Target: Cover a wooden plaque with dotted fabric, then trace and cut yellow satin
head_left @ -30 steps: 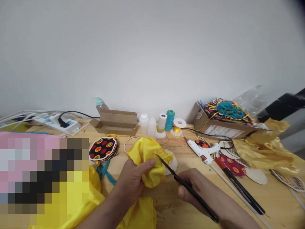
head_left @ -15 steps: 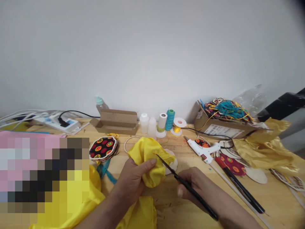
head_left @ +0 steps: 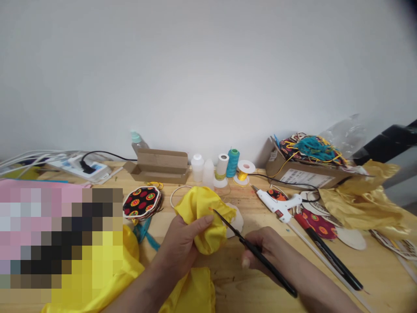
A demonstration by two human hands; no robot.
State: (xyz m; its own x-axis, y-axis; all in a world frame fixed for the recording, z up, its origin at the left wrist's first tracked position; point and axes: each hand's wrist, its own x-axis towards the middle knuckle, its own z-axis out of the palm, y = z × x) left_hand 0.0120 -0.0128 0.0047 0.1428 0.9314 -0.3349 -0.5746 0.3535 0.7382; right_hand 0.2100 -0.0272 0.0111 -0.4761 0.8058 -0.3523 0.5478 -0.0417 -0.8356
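In the head view a bunched piece of shiny yellow fabric is pinched in my left hand, its thumb pressed on top. A small orange spot shows beside the thumb tip. My right hand is wrapped round a long-handled black tool with a narrow pointed tip. The tool's tip rests against or just over the fabric near that spot. Whether it is scissors or pliers I cannot tell. More yellow cloth lies under my left forearm. Behind the held fabric sit a thin hoop and a pale flat disc.
Thread spools and white bottles stand at the back beside an open cardboard box. Patterned pieces are stacked left. A white glue gun, a red-and-black pen-like tool and a filled carton lie right.
Almost nothing differs. The tool's tip and both hands have shifted only very slightly, and the yellow fabric keeps nearly the same shape.
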